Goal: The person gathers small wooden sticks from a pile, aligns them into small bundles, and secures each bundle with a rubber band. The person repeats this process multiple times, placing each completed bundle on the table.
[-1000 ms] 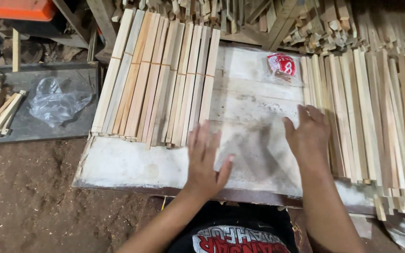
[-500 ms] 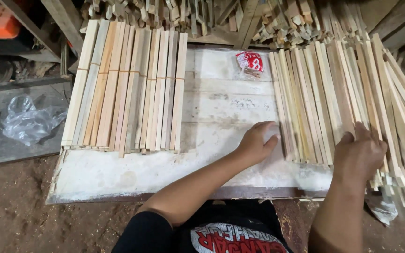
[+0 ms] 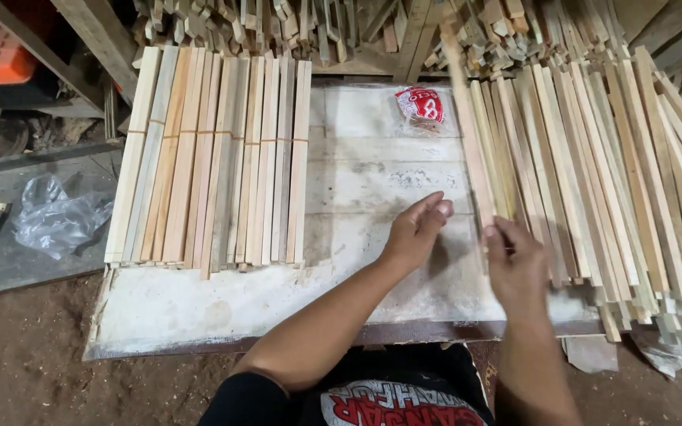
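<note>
While your right hand was resting on the loose wooden slats half a second ago, it now pinches one slat, lifted blurred near the tabletop's right edge. Your left hand hovers loosely open beside it, holding nothing.

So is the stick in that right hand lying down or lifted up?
Lifted: the right hand holds the wooden stick tilted above the loose pile.
</note>
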